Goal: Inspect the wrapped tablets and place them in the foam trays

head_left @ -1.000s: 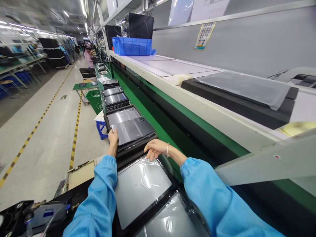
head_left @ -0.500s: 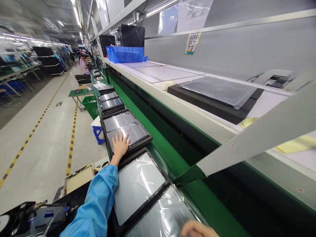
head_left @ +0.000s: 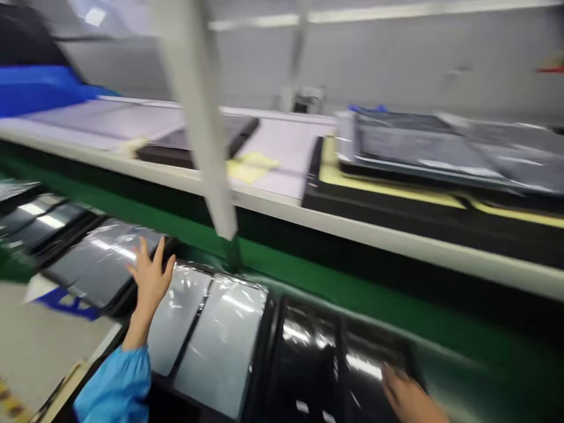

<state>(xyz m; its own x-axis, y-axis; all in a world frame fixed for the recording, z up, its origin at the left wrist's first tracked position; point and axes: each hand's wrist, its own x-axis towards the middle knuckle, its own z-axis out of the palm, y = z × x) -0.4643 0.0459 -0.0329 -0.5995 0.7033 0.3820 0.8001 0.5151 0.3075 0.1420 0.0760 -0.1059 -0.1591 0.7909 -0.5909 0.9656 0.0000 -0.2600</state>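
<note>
Head view, single frame, heavily motion-blurred.

Item 1. Left hand (head_left: 150,276): fingers spread and released, grasping nothing. It hangs over the seam between a dark tray of film-wrapped panels (head_left: 99,264) to its left and the near tray (head_left: 207,329) to its right. Whether the palm touches the film or floats just above it cannot be told through the blur. Blue sleeve (head_left: 117,390) at the wrist.

Item 2. Right hand (head_left: 409,399): only partly in frame at the lower edge, resting at or just beside the right rim of a black tray (head_left: 335,358) holding two dark glossy panels. Whether it is loose or closed on the rim cannot be told.

Item 3. Trays: set in a row along the green conveyor (head_left: 308,288), close together, some edges seemingly touching. Near tray holds two silver panels under wrinkled film.

Item 4. Upper shelf (head_left: 282,205): further black trays, yellow sheets, a blue bin (head_left: 35,88) at far left; a pale diagonal bar (head_left: 198,117) crosses in front.

Risks, as judged:
- Hands are well apart while the view is swinging, so either may land unseen; a stray press could crease film or mark a panel face.
- Trays crowd each other; a sideways push from the left hand could ride one rim over its neighbour.
- The black tray, contacted at one edge only, could tip or skew if lifted there.
</note>
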